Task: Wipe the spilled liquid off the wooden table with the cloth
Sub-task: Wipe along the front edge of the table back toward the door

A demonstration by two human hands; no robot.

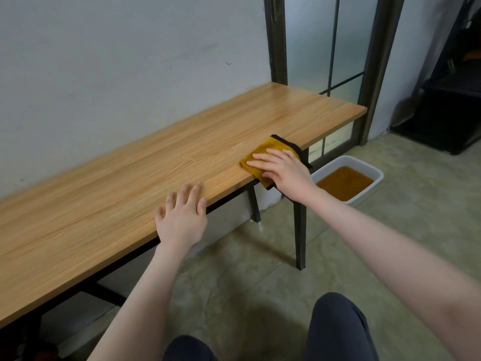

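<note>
While one left hand (pixel 182 217) rests, one right hand (pixel 282 169) presses one cloth (pixel 256 157).

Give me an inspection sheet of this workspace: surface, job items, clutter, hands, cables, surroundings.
Surface: wooden table, long, against the wall; no puddle plainly visible.
Job's things: yellow cloth with dark edging, at the table's front edge, partly hanging over it.
Clutter: nothing seen on the tabletop.
Hands: right hand presses flat on the cloth; left hand rests flat on the table edge.
Cables: nothing seen.
Surroundings: white tub of brownish liquid on the floor beyond the table; glass door behind; dark furniture at right.
</note>
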